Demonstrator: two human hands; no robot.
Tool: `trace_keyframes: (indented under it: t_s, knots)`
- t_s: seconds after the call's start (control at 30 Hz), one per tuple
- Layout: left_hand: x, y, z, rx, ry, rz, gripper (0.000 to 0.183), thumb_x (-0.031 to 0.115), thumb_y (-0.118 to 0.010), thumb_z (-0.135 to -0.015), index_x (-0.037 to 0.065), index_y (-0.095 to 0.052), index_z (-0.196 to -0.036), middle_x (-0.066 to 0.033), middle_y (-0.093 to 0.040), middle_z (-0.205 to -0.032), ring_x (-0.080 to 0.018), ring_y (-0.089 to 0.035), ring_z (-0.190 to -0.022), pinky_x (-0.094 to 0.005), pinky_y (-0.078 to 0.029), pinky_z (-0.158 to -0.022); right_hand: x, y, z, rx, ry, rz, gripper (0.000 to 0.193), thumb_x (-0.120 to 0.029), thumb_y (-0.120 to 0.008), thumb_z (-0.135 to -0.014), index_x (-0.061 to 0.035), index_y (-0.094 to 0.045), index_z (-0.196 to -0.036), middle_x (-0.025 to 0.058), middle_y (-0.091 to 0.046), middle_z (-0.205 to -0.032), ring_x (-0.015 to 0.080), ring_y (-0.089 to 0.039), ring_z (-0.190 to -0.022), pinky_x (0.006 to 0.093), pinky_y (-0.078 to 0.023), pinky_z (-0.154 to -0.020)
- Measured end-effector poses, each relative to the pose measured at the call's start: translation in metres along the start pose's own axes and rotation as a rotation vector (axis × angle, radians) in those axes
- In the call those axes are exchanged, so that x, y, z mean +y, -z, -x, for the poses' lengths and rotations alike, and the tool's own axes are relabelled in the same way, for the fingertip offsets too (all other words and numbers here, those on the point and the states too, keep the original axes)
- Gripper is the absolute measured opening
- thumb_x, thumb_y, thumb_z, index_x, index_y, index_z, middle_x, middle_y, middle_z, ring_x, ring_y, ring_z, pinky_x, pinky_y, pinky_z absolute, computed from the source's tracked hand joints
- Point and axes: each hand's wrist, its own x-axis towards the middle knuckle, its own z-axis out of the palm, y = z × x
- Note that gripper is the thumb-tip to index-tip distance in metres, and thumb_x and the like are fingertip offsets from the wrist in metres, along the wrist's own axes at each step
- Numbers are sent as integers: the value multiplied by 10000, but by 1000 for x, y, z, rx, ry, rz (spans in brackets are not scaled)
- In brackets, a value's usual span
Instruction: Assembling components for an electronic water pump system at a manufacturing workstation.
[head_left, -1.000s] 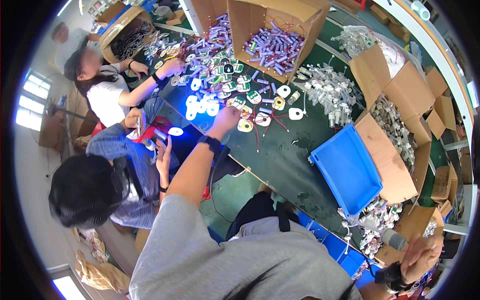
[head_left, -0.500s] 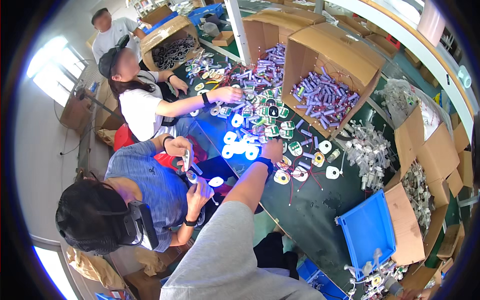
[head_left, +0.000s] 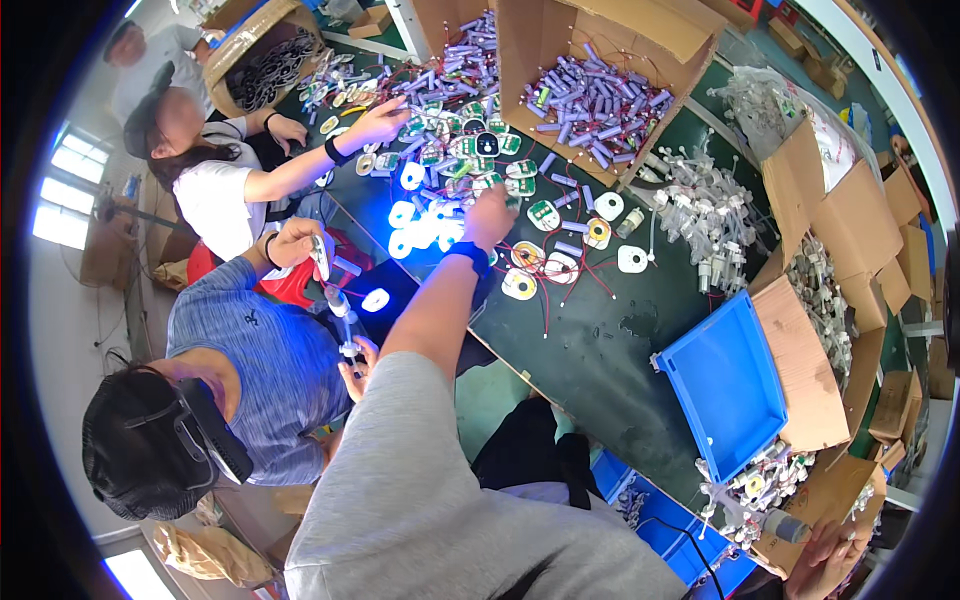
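Observation:
My left hand (head_left: 488, 218), a dark band at its wrist, reaches to the near edge of a pile of green circuit boards on white plates (head_left: 520, 186). Its fingers are curled down there and hide what is under them. Brightly lit white rings (head_left: 425, 225) glow blue just left of it. At the lower right, my right hand (head_left: 830, 552) has its fingers curled at the end of a clear cylinder with a greyish body (head_left: 786, 525). Next to that cylinder is a heap of clear and white plastic fittings (head_left: 748, 492).
Purple battery cells (head_left: 600, 105) fill a cardboard box at the back. Clear plastic parts (head_left: 705, 215) lie heaped near a blue tray (head_left: 722, 385). On the left, one co-worker holds a clear tube (head_left: 345, 325); another co-worker's hand (head_left: 380, 122) is over the boards.
The view has shifted, so the table sits higher and further left. My left hand stays by the boards. More of my right hand shows. The nearest co-worker now holds a clear tube upright.

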Motion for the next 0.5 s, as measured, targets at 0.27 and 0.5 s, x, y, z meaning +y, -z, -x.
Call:
trace_keyframes:
  t_s: [0.27,0.5]
  knots:
    - [3,131,-16,403,-58,559,325,248,-705,-644,-10,-574,-792,-89,-579,-628,-156,-549,-558,-289,-433,-529,14,29,13,70,-7,-29,225,-231,-566,-802,-72,-414,-850,-44,-364,-497,40,-321,-441,207,-236,-518]
    - [98,234,34,-8,-95,1236,184,109,-550,-809,-11,-522,-946,-67,-583,-871,-125,-578,-767,-207,-498,-655,-4,5,1,-38,15,-142,181,-164,-533,-809,-44,-401,-840,-23,-346,-597,41,-325,-483,231,-298,-573]
